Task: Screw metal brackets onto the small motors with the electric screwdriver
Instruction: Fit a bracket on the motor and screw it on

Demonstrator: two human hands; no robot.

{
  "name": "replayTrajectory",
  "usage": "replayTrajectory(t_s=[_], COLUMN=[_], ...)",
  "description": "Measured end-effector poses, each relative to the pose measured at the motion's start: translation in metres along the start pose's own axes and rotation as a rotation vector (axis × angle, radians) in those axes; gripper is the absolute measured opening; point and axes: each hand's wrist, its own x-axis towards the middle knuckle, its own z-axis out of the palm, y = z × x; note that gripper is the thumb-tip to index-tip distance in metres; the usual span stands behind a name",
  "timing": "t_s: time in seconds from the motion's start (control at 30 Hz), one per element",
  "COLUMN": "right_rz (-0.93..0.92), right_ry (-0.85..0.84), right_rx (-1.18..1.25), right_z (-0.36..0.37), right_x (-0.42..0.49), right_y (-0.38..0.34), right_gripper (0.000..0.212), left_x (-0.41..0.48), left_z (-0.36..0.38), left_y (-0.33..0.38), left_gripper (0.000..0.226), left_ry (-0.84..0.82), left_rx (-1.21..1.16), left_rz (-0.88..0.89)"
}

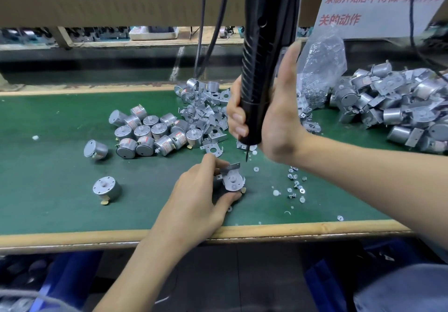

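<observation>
Right hand (271, 117) curled round electric screwdriver (261, 74) | left hand (194, 205) pinching bracketed motor (232, 182) on green mat (60, 190)

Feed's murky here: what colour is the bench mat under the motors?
Green; the mat shows best in the head view.

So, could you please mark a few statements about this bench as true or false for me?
1. The right hand grips the electric screwdriver. True.
2. The left hand lies empty on the green mat. False: it holds a bracketed motor.
3. Bare motors are clustered left of the loose brackets. True.
4. The clear bag sits at the mat's left end. False: it stands on the right, behind the right hand.
</observation>
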Motion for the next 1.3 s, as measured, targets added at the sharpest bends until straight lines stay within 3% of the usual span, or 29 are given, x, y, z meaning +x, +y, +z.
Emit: replayTrajectory(t_s=[0.33, 0.77, 1.3], right_rz=[0.035, 0.047, 0.091], right_ry=[0.127, 0.166, 0.186], right_rx=[-0.104, -0.192, -0.2], right_z=[-0.05, -0.068, -0.073], right_x=[0.004, 0.006, 0.001], right_y=[0.015, 0.018, 0.01], right_gripper=[0.09, 0.091, 0.092], left_x=[0.0, 0.001, 0.002], left_z=[-0.002, -0.003, -0.006], left_y=[-0.001, 0.0, 0.001], left_gripper=[0.018, 0.015, 0.044], left_ry=[0.045, 0.042, 0.007], left_rx=[-0.084, -0.087, -0.027], left_rz=[-0.008, 0.014, 0.029])
